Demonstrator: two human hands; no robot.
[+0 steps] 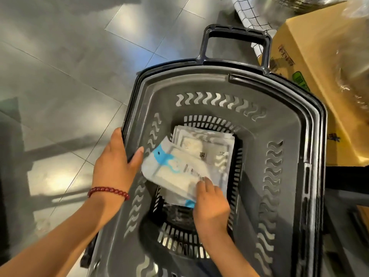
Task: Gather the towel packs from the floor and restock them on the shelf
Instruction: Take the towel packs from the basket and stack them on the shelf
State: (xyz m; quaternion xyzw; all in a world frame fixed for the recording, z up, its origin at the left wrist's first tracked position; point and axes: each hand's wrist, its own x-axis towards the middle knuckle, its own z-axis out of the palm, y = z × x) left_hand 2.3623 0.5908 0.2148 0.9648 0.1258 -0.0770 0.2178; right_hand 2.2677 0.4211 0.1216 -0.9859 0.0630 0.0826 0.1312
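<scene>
A dark grey shopping basket (199, 84) fills the middle of the view. Inside it lie clear towel packs: one with blue print (175, 170) on top, tilted, and a stack of others (209, 144) beneath it at the bottom. My right hand (211, 204) is down inside the basket, its fingers curled on the near end of the blue-printed pack. My left hand (115, 162), with a red bead bracelet on the wrist, grips the basket's left rim, thumb inside. No shelf is in view.
The basket's upright pull handle (235, 35) stands at its far end. A cardboard box (319, 62) sits close on the right. Grey tiled floor (69, 66) spreads to the left. A white grid-pattern item (249, 19) lies beyond the handle.
</scene>
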